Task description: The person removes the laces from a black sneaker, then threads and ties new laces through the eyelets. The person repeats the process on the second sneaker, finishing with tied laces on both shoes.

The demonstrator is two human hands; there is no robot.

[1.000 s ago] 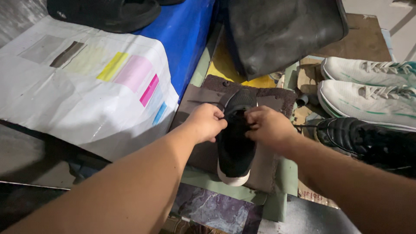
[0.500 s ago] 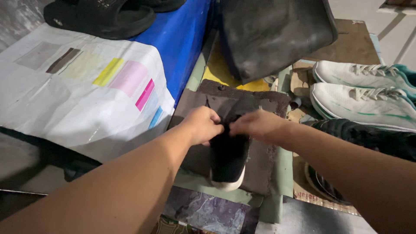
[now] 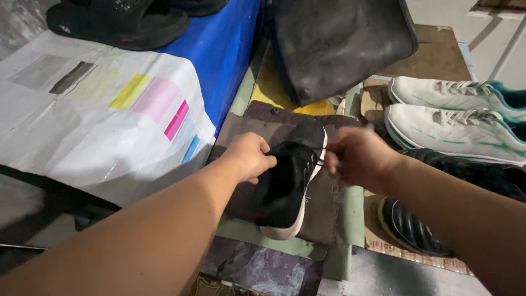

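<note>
At the centre of the frame a black shoe with a white sole lies on a brown mat, its long axis running from the toe at the upper right down to the heel at the lower left of centre, tipped a little onto its side so the white edge of the sole faces right. Both hands meet at its upper half. The left hand comes in from the lower left and is curled closed against the shoe's collar, fingers pinched on the black upper or a lace there; which of the two cannot be told. The right hand comes in from the right, just beside the toe end, fingers drawn together in a loose fist, apparently pinching a thin lace that runs across to the shoe. The left hand touches the shoe; the right sits just off its sole edge. Around them: a pair of white sneakers at the upper right, another black shoe under the right forearm at the lower right, a dark bag at top centre, a white printed sheet over a blue cover at the left, and black sandals at the upper left. Nothing lies between the hands and the shoe.
</note>
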